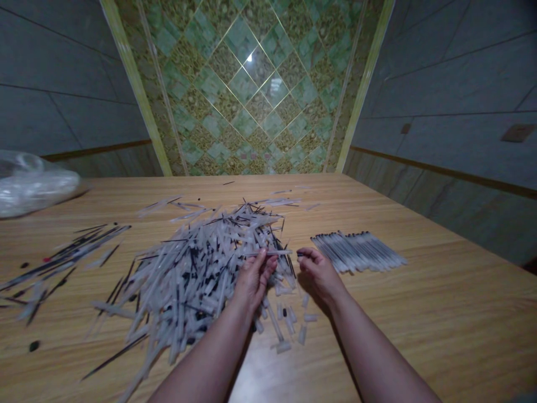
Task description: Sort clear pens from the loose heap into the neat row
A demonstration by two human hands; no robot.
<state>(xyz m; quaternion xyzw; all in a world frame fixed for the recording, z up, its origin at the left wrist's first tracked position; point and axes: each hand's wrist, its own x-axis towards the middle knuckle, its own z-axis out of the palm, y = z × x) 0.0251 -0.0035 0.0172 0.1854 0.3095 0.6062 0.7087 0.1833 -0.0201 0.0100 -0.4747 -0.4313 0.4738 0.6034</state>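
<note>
My left hand (253, 277) is closed around a translucent pen barrel (284, 252), which lies level with its free end toward the right. A short gap away, my right hand (319, 272) pinches a small dark piece (299, 255) that looks like a pen plug. Under and beside the left hand spreads a big heap of pen parts (184, 285), with clear barrels, dark refills and black bits mixed together. To the right of my right hand lies a neat row of pens (358, 252) with dark ends. Several clear pen caps (302, 334) are scattered between my forearms.
Loose dark refills (79, 243) lie on the wooden table (440, 336) at the left. A clear plastic bag (36, 184) rests at the far left edge. More thin parts (188, 210) lie behind the heap. Tiled walls (255, 84) enclose the far side.
</note>
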